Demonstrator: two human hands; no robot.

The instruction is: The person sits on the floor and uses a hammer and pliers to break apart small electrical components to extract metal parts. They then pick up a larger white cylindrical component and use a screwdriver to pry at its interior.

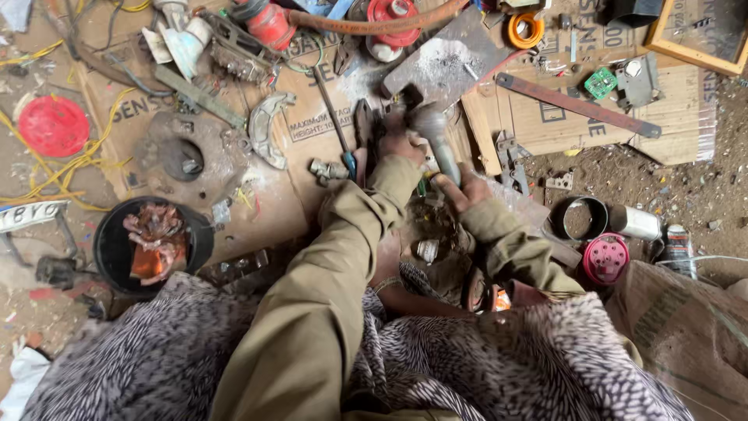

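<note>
A: Nearest to us is our patterned black-and-white cloth (483,366) over the lap, with our olive sleeves (312,312) reaching forward from it.

B: And past the sleeves, our hands. The left hand (401,146) presses down on a dark pair of pliers (363,132) lying on the cardboard sheet (312,125), fingers curled together over it.

A: The right hand (461,191) wraps a grey cylindrical tool handle (432,132), fingers closed round its lower end. The head is blurred, so we cannot tell what kind of tool it is.

B: Just left of our left hand lies a blue-handled screwdriver (333,121), with a small metal fitting (327,169) near its handle.

A: To our left sits a black bucket (113,249) holding copper scrap. To our right, a pink round cap (605,257) and a metal ring (578,218).

B: Farther off we see a curved metal bracket (265,129), a red disc (53,125), yellow wires (78,160) and a rusty flat bar (576,104).
</note>
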